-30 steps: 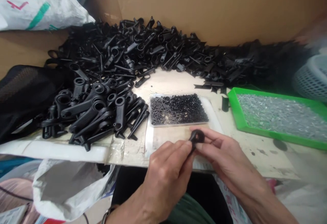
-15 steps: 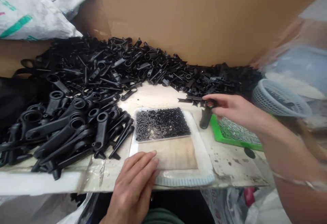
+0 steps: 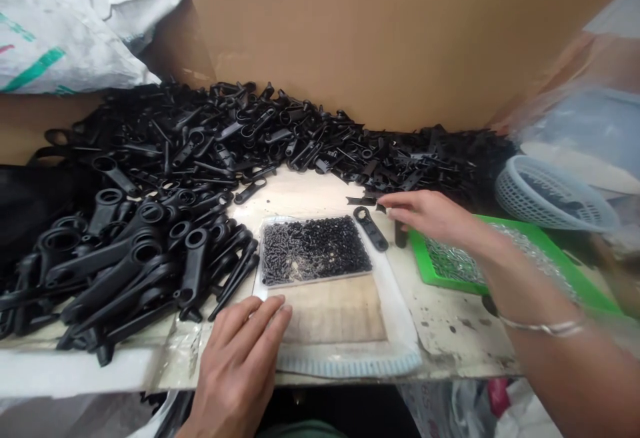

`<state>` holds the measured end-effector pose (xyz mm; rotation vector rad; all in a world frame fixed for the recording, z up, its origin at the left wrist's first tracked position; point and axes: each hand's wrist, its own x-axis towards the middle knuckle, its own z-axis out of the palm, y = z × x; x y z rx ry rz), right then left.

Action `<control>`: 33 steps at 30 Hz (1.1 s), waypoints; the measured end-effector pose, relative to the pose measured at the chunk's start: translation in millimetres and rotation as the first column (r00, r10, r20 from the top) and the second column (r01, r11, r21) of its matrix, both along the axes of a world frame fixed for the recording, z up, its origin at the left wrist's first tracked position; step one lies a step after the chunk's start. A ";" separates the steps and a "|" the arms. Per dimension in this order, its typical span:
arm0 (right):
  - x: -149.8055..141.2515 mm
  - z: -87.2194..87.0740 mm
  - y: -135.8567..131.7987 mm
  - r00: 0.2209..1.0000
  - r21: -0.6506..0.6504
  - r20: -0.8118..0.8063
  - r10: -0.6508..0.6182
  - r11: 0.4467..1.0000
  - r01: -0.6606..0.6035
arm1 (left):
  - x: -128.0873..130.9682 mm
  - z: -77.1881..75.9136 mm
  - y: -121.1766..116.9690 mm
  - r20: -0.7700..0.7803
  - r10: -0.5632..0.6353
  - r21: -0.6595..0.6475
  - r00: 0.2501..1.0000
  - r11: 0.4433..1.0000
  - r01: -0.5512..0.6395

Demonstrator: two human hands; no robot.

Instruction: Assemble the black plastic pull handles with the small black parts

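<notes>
My left hand (image 3: 240,355) rests on the near table edge beside the wooden board (image 3: 333,311), palm down with fingers stretched out, holding nothing. At the right, my right hand (image 3: 430,217) has its thumb and fingertips around the end of a small black plastic strip (image 3: 363,201) lying on the table. A black ring-ended plastic handle (image 3: 371,229) lies just below those fingertips. Part of another dark piece (image 3: 401,233) shows under the hand. On the board's far side stands a shallow clear tray (image 3: 317,282) of small black and dark metal parts.
Black ring-ended handles (image 3: 195,258) are heaped at left, with a larger black heap (image 3: 240,131) along the cardboard wall (image 3: 360,38). A green tray (image 3: 425,268) of silver metal pieces lies beneath my right forearm. A blue basket (image 3: 550,195) stands behind it.
My right hand has let go of the ring-ended handle, which now lies on the table, and has moved slightly left to the strip. My left hand has slid slightly left and nearer to me.
</notes>
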<state>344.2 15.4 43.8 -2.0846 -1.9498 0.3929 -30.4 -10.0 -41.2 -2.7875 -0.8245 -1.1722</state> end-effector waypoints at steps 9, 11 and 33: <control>-16.6 -16.6 -52.6 0.956 0.069 0.290 0.028 0.996 -0.050 | 17.6 6.1 32.5 -0.179 0.012 0.171 0.984 0.985 0.019; -28.1 -24.0 -62.0 0.943 0.077 0.331 -0.005 0.997 -0.021 | 17.0 3.4 38.0 -0.198 0.006 0.185 0.980 0.982 0.032; 22.7 -62.2 -111.3 0.890 0.202 0.420 -0.176 0.975 0.097 | 22.5 3.9 37.0 -0.185 0.004 0.114 0.983 0.993 0.018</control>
